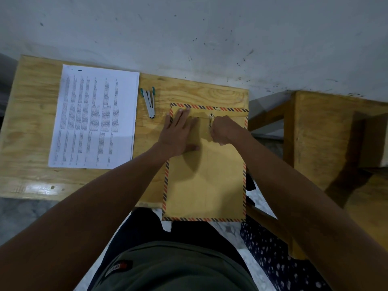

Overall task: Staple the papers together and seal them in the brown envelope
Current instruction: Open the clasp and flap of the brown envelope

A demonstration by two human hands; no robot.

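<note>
Left of envelope (204,181): stapler (149,102), papers (94,116)

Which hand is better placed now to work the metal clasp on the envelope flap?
The right hand: its curled fingers are already at the metal clasp. The left hand lies flat on the brown envelope, steadying it.
</note>
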